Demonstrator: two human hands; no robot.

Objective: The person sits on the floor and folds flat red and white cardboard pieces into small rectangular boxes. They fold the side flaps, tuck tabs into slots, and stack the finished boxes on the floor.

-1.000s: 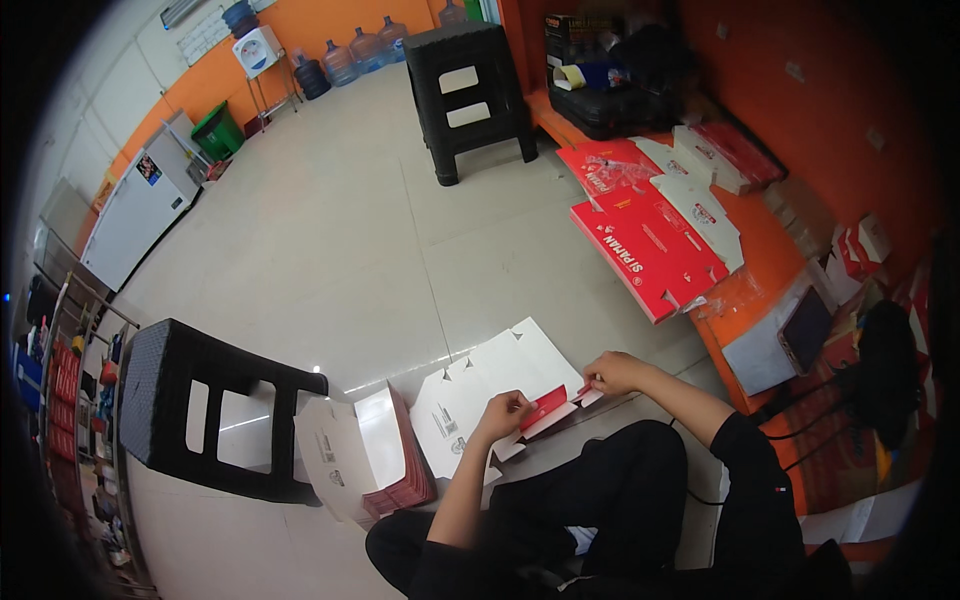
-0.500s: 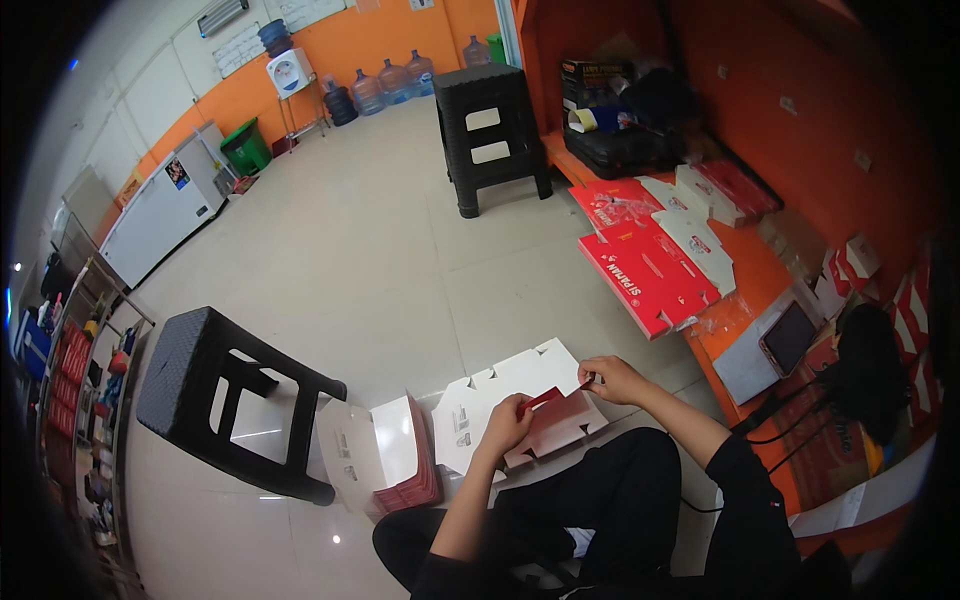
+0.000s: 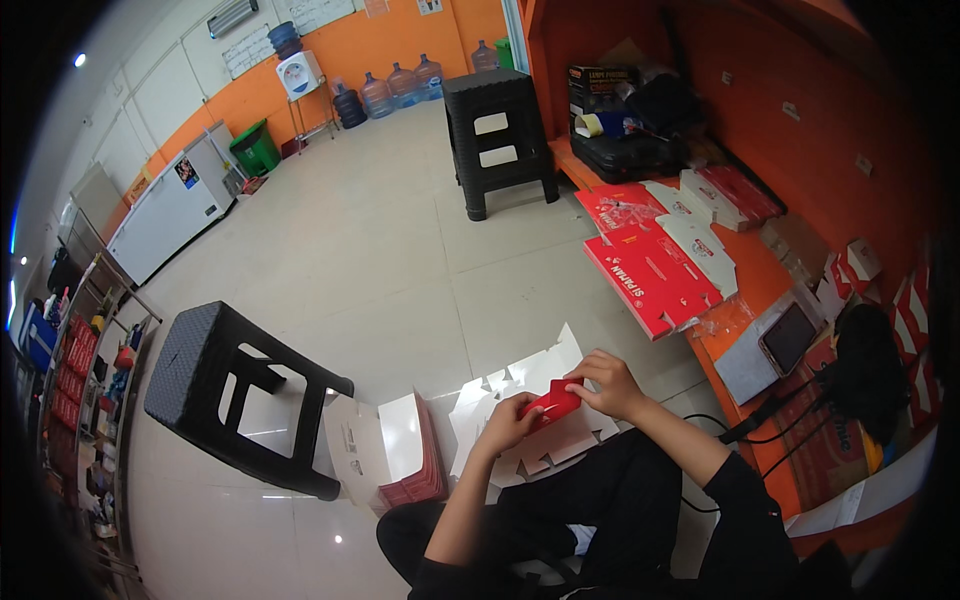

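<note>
Across my lap and the floor lies a cardboard box blank (image 3: 572, 437), white inside with cut slots along its edges. A red flap (image 3: 556, 402) of it is folded up between my hands. My left hand (image 3: 508, 424) pinches the flap's left end. My right hand (image 3: 608, 384) is closed on the right end, its thumb and fingertips pressed at the fold. To the left stands a stack of box blanks (image 3: 411, 487), with white inner faces and red edges.
A black plastic stool (image 3: 190, 370) stands left of the stack, another stool (image 3: 490, 95) farther off. On the orange bench (image 3: 718, 345) at right lie red printed box blanks (image 3: 650, 275) and a phone (image 3: 788, 337). Black cables (image 3: 765, 430) hang near my right arm.
The red flap is turned over farther, showing more of its red face. My right hand has moved slightly nearer the flap's middle, and the blank's far edge stands higher.
</note>
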